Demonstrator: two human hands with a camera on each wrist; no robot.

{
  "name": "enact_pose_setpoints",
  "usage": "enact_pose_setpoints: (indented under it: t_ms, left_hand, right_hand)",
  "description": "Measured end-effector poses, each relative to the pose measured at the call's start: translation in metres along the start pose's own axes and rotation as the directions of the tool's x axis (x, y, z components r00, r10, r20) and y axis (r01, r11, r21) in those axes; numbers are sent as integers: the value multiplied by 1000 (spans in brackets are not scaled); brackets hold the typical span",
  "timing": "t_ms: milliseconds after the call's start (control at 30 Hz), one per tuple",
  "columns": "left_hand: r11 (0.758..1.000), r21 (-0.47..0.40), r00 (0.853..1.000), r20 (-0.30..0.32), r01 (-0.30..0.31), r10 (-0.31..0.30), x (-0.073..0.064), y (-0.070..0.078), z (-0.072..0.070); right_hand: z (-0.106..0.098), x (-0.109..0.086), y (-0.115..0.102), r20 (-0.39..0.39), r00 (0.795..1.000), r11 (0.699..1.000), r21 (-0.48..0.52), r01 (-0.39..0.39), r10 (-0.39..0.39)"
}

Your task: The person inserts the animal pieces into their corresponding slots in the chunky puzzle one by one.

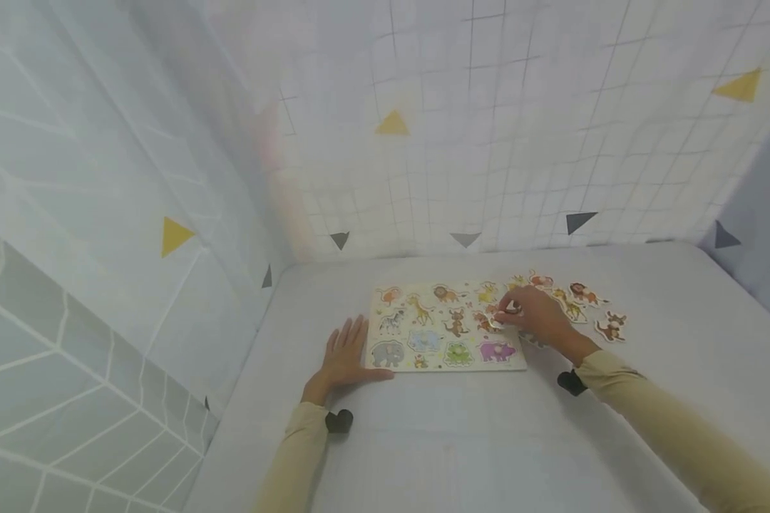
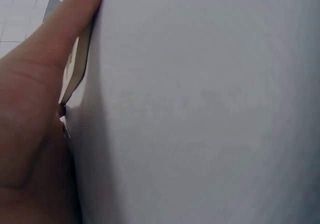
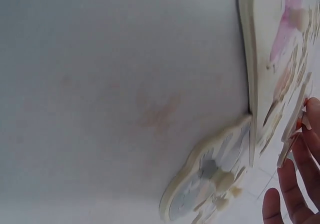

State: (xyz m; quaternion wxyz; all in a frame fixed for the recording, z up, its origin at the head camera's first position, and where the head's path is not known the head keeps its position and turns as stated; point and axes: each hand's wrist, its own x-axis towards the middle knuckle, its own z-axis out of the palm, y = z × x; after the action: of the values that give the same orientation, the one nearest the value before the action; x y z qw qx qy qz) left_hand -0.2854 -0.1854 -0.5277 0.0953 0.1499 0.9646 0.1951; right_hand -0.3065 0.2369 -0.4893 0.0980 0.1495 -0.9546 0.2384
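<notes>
A wooden animal puzzle board (image 1: 436,335) lies on the pale surface, with pictures of a zebra, giraffe, lion and others. My left hand (image 1: 345,356) rests flat with straight fingers along its left side, thumb at the front left corner. In the left wrist view, the thumb side of the left hand (image 2: 30,99) covers most of the board's edge. Over the board's right part, my right hand (image 1: 534,313) pinches a thin puzzle piece (image 3: 296,111) with reddish colouring; fingers hide its animal. A purple hippo piece (image 1: 497,351) with a knob sits at the front right.
Loose pieces lie right of the board: a monkey (image 1: 541,279), a giraffe (image 1: 571,306), a lion (image 1: 587,293) and a kangaroo (image 1: 612,326). A grey piece (image 3: 195,184) with a knob touches the board's right edge. Patterned fabric walls (image 1: 462,178) rise behind and at the left.
</notes>
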Motion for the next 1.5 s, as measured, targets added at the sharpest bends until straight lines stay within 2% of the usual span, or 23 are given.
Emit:
enact_pose_setpoints:
  t_ms: [167, 300, 700, 900, 1333, 1500]
  left_hand:
    - [1000, -13, 1000, -8, -20, 20, -5, 4, -2]
    - [999, -20, 999, -24, -29, 29, -7, 9, -4]
    - [1000, 0, 1000, -8, -15, 15, -6, 8, -3]
    - [1000, -9, 1000, -15, -18, 18, -6, 9, -8]
    - [1000, 2, 1000, -11, 4, -4, 0, 2, 0]
    - [1000, -28, 1000, -15, -3, 3, -2, 3, -2]
  right_hand:
    - [9, 0, -7, 60, 998, 999, 18, -32, 31]
    - [13, 2, -10, 63, 998, 998, 53, -32, 28]
    - [22, 3, -13, 66, 996, 998, 22, -63, 62]
    - [21, 3, -16, 55, 998, 998, 46, -46, 44]
    - [19, 3, -19, 55, 998, 999, 37, 17, -19]
    - [13, -1, -11, 42, 999, 1000, 21, -8, 7]
